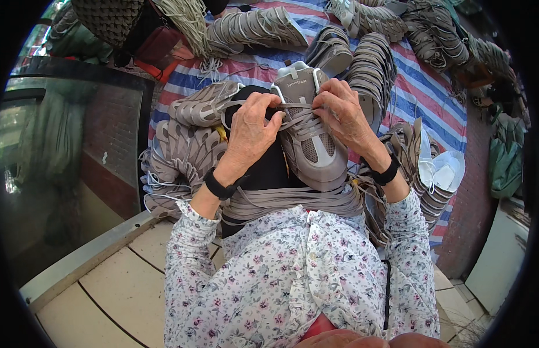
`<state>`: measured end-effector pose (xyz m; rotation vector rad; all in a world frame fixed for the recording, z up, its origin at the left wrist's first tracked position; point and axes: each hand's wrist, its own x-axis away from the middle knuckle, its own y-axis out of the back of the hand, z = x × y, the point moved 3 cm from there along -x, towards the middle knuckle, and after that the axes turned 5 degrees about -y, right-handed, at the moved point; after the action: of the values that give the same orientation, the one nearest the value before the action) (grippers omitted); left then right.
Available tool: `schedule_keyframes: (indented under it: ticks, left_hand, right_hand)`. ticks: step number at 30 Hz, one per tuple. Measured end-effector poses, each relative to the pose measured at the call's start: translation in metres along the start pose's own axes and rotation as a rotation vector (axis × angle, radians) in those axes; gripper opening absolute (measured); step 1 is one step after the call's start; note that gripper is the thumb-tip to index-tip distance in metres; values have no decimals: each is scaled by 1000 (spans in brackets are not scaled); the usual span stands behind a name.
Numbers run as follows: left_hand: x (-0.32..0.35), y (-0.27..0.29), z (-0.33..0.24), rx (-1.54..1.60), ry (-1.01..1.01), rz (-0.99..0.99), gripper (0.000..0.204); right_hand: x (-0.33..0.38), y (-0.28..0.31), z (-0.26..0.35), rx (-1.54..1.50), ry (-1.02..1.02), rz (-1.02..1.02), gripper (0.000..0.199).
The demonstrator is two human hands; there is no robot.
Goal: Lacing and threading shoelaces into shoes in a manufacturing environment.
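**Lacing in progress, upper eyelets**

Fingers of the left hand (pixel 250 130) and right hand (pixel 344 113) are pinched together on the lace (pixel 295 106) of a grey shoe (pixel 311 139) resting on the person's lap. Lower eyelets appear laced; the top rows and knot remain, by judgement. Both wrists are bent inward, forearms converging. More grey shoe uppers (pixel 194 153) lie around on a striped tarp (pixel 423 87).

Both forearms came up from the lower edge in flowered sleeves, a black band on each wrist. Left hand (pixel 249 130) lay palm down, fingers (pixel 268 105) curled and pinched shut near the tips. Right hand (pixel 342 116) mirrored it, knuckles raised, fingertips (pixel 323 101) bent inward and closed, just beside the left hand's.
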<state>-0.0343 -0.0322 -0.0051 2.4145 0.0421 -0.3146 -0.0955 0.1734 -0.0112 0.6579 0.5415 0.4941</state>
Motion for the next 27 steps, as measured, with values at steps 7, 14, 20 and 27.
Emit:
schedule_keyframes:
  ticks: [7,14,20,27]
  left_hand:
    - [-2,-3,4,-89,-31,60,16]
    - [0,-2,0,-159,-153,41,13]
    - [0,-1,5,213,123,40,9]
    - [4,29,1,-152,-103,-24,5]
  right_hand:
    - [-3,2,2,9,-21,69,12]
    - [-7,5,4,-49,2,78,14]
    - [-8,10,2,-264,-128,86,12]
    - [-15,15,-9,-119,-91,7,4]
